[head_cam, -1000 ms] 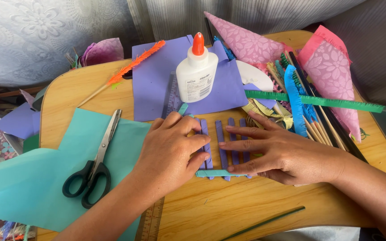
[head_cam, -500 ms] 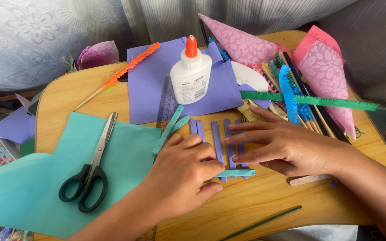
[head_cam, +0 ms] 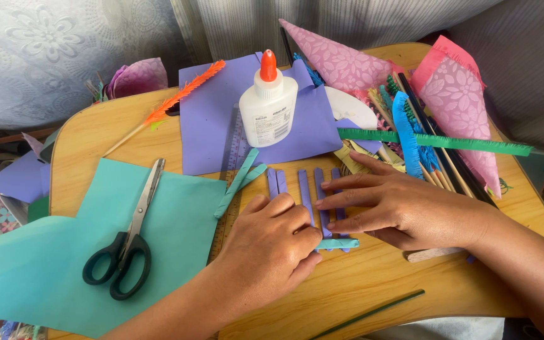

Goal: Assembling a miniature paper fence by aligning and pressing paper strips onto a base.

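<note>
Purple paper-wrapped sticks [head_cam: 303, 189] lie flat under both hands [head_cam: 272, 242].

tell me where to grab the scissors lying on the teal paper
Take the scissors by the black handle loops, coming from the near, lower-left side. They lie flat on the teal paper, shut, with the loops toward the person and the metal blades pointing up and away toward the purple sheet. Both hands are on the strips, so the loops are unobstructed.

Bare table [head_cam: 373, 283] is left open in front; the far side is blocked by a glue bottle [head_cam: 267, 110] and paper cones [head_cam: 458, 104].
</note>
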